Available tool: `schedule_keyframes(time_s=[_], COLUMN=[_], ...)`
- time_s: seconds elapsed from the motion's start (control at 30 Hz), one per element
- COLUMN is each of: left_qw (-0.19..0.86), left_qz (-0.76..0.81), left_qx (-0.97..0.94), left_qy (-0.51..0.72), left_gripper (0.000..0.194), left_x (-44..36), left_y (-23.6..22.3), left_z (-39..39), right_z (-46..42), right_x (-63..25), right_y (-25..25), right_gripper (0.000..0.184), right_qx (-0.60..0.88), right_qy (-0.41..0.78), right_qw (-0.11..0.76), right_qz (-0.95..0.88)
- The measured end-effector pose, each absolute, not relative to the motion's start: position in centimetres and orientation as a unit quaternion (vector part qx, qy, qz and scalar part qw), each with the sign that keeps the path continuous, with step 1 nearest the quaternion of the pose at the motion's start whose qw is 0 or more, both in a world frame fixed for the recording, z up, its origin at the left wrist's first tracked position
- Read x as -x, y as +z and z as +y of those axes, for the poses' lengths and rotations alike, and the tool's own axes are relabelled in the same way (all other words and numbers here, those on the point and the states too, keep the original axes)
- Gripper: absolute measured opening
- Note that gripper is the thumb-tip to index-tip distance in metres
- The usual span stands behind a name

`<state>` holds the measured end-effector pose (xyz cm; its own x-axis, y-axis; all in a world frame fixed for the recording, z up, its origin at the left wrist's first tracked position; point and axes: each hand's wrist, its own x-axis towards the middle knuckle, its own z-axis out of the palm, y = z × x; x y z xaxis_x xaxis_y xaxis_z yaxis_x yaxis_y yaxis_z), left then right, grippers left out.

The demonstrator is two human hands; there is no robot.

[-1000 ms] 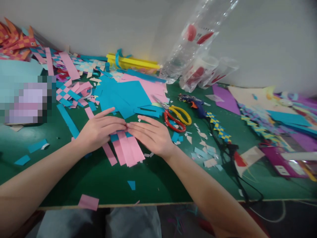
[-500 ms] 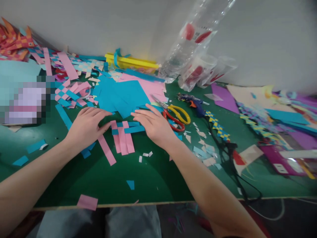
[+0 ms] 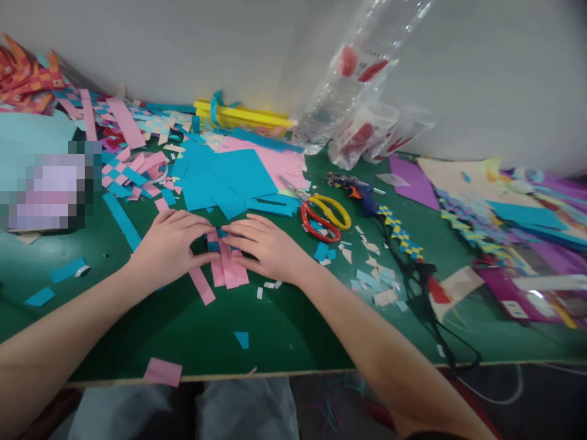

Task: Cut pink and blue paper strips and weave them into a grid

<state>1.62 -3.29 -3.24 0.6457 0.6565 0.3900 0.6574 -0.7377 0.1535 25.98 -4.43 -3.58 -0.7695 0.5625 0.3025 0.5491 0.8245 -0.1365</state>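
Note:
Pink and blue paper strips, woven together (image 3: 225, 272), lie on the green table in front of me, the pink ends pointing towards me. My left hand (image 3: 172, 244) is at their left edge, thumb apart from the fingers, with the fingertips touching the paper. From the other side, my right hand (image 3: 270, 249) lays its spread fingers over the right part of the weave and hides most of the blue strips there. A loose pink strip (image 3: 202, 286) passes under my left hand.
Scissors (image 3: 321, 214) with red and yellow handles and a glue gun (image 3: 362, 194) lie to the right. Blue paper sheets (image 3: 243, 177) are behind the hands. Plastic cups (image 3: 367, 131) lean at the wall. A purple case (image 3: 518, 299) sits far right; paper scraps (image 3: 380, 284) are scattered about.
My hands first parted, uncovering the woven strips, which shifted slightly left and towards the table's back. Both hands have since closed in on the weave again, the right one moving left over it.

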Motion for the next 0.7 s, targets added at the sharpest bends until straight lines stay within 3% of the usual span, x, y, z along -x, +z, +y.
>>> schedule_keyframes(time_s=[0.47, 0.7], left_qw=[-0.043, -0.053], left_qz=[-0.412, -0.393], left_qx=[0.892, 0.902], left_qy=[-0.180, -0.171], left_gripper=[0.024, 0.024], left_x=[-1.54, -1.57], left_y=[-2.71, -2.63], left_z=[-3.48, -3.29], right_z=[-4.49, -4.56], right_x=[-25.96, -25.86], right_y=[-3.61, -3.51], right_gripper=[0.032, 0.032], right_qx=[0.226, 0.226], right_qy=[-0.013, -0.003], right_qw=[0.223, 0.206], right_qz=[-0.948, -0.952])
